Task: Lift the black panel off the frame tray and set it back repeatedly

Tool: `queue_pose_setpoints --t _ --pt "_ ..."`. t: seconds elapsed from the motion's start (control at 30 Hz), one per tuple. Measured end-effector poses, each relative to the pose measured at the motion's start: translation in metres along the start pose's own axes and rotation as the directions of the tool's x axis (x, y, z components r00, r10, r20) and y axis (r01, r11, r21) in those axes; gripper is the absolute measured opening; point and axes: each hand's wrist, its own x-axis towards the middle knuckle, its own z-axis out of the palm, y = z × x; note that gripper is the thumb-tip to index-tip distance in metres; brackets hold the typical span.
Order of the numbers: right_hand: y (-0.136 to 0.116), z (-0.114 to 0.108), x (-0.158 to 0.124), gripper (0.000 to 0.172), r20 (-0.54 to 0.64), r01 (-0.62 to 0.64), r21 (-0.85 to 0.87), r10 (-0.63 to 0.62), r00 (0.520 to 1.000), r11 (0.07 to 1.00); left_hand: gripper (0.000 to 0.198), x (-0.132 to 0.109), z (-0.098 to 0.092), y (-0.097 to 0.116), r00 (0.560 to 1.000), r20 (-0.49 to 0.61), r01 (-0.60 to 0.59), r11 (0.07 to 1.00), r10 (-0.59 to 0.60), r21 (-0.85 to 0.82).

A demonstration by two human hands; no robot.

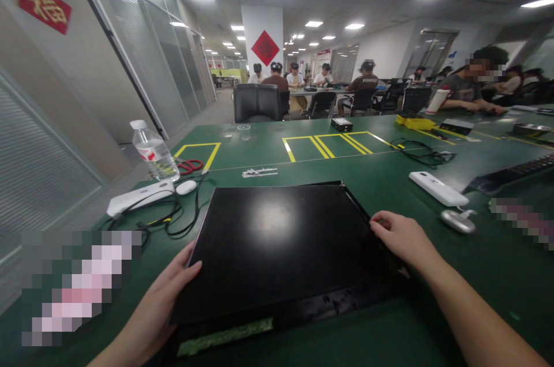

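A black, glossy display panel (277,240) lies in front of me, a ceiling light mirrored on it. A strip of green circuit board (227,336) shows along its near edge. Under the panel, a black frame (346,298) sticks out along the right and near sides. My left hand (173,280) grips the panel's left edge, thumb on top and fingers mostly hidden beneath. At the right side my right hand (400,234) has its fingertips pinched on the frame's edge.
Left on the green table (255,153) stand a water bottle (153,150), red scissors (190,166), a white power strip (141,197) and black cables (173,211). Right are a white device (438,188), a silver mouse (457,221) and a long black part (515,173). A person sits across at right.
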Motion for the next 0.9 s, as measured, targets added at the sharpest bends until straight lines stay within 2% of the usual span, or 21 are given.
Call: queue_pose_setpoints --t 0.17,0.3,0.4,0.47,0.53,0.6,0.63,0.7,0.8,0.9 --pt "0.000 0.001 0.000 0.026 -0.016 0.011 -0.002 -0.011 1.000 1.000 0.078 -0.001 0.001 0.000 1.000 -0.002 -0.010 1.000 0.010 -0.025" --pt "0.000 0.000 0.000 0.025 -0.017 0.001 0.002 -0.001 1.000 1.000 0.082 0.003 -0.003 -0.004 0.999 0.042 -0.024 1.000 0.025 -0.003" --pt "0.001 0.001 0.001 0.025 -0.031 0.020 0.009 -0.020 0.999 1.000 0.081 0.014 -0.013 -0.010 0.995 0.055 -0.084 0.994 0.080 0.075" --pt "0.002 0.002 0.001 0.025 -0.043 0.032 0.006 -0.032 0.999 0.999 0.076 0.026 -0.024 -0.015 0.983 0.078 -0.177 0.967 0.165 0.183" --pt "0.003 0.003 0.001 0.025 -0.047 0.033 -0.002 -0.033 0.998 0.999 0.065 0.038 -0.037 -0.019 0.942 0.118 -0.336 0.883 0.315 0.329" --pt "0.003 0.004 0.001 0.025 -0.049 0.031 -0.007 -0.031 0.998 1.000 0.058 0.049 -0.048 -0.020 0.856 0.153 -0.500 0.714 0.494 0.491" --pt "0.003 0.004 0.001 0.025 -0.048 0.031 -0.007 -0.031 0.998 1.000 0.056 0.053 -0.052 -0.021 0.827 0.177 -0.531 0.636 0.534 0.559" --pt "0.003 0.004 0.001 0.025 -0.044 0.029 -0.006 -0.029 0.999 1.000 0.057 0.057 -0.056 -0.021 0.807 0.215 -0.540 0.540 0.550 0.646" --pt "0.001 0.003 0.001 0.025 -0.043 0.025 -0.006 -0.026 0.999 1.000 0.059 0.058 -0.057 -0.021 0.804 0.254 -0.532 0.461 0.537 0.710" --pt "0.000 0.001 0.000 0.025 -0.039 0.023 -0.006 -0.023 0.999 1.000 0.058 0.059 -0.057 -0.024 0.776 0.287 -0.549 0.376 0.562 0.746"
